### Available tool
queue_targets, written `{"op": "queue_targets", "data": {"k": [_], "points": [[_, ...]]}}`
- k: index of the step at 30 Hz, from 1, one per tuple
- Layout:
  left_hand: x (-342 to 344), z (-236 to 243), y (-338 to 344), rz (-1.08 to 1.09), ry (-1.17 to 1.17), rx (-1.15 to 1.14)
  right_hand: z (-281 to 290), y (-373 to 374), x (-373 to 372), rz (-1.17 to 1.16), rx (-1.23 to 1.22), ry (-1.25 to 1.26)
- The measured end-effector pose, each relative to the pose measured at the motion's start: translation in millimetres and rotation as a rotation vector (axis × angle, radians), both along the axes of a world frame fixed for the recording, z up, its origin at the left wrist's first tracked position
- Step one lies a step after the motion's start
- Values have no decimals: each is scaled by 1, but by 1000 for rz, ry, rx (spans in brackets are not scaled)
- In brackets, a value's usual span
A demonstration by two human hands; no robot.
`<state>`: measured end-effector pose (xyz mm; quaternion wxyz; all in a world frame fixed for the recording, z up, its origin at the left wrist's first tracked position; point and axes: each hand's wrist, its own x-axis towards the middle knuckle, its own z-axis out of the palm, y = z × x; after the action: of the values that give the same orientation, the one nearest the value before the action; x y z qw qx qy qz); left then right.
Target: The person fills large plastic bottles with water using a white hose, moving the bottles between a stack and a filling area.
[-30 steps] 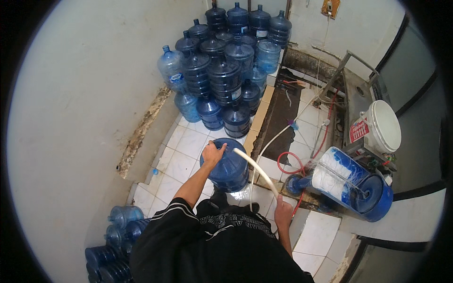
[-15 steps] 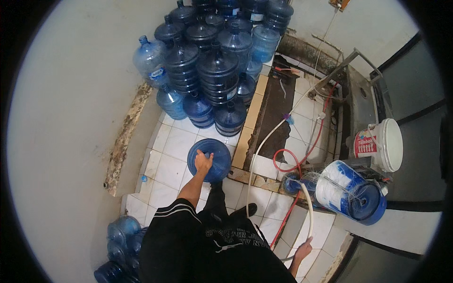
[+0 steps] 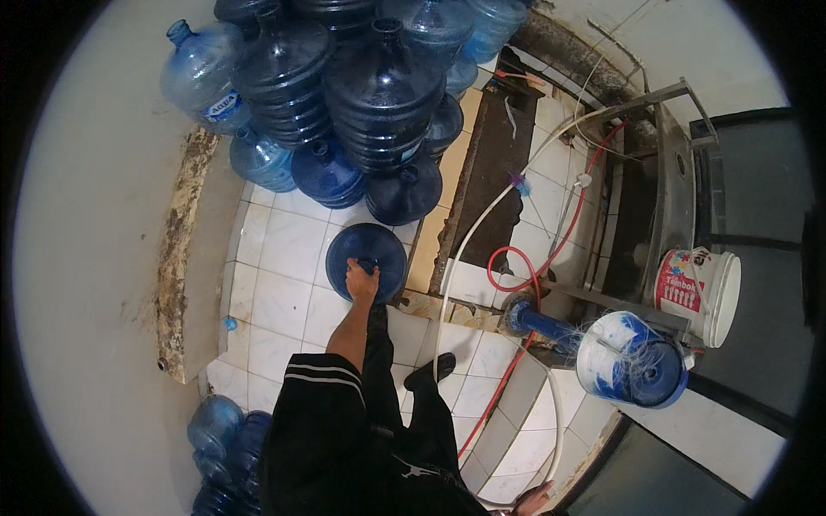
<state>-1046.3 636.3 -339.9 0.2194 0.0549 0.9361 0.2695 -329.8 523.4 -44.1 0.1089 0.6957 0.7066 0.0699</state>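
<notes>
My left hand (image 3: 362, 279) is closed round the neck of a blue water jug (image 3: 366, 243), seen from above over the tiled floor. Just beyond it stand crowded blue jugs, with a dark blue jug (image 3: 404, 193) the nearest. Down at the lower edge, my right hand (image 3: 533, 499) is partly cut off, its fingers closed about a pale hose (image 3: 557, 421). That hose arches up toward a blue jug lying on its side (image 3: 551, 327), whose neck end meets a blue-and-white paint-stained bucket (image 3: 602, 344).
A red hose (image 3: 508, 378) loops across the floor on the right. A white bucket (image 3: 723, 301) stands by a metal frame (image 3: 662, 181). More jugs (image 3: 215, 426) sit at lower left, beside the wall with a stained ledge (image 3: 185, 241). A dark torn strip (image 3: 490, 172) crosses the floor.
My view has shifted closer to the stacked jugs. My right hand has dropped toward the lower edge with the hose, while my left hand keeps hold of the jug's neck.
</notes>
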Motion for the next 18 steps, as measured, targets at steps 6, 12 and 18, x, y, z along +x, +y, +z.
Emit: {"op": "queue_targets", "data": {"k": [6,12,18], "points": [[-10,-17,26,-7,-69,-7,17,19,-63,-81,-17,-21],[5,-23,39,20,-103,49,28,45,-116,-181,-37,126],[17,-9,12,-76,-137,136,28,76,-161,-17,16,334]]}}
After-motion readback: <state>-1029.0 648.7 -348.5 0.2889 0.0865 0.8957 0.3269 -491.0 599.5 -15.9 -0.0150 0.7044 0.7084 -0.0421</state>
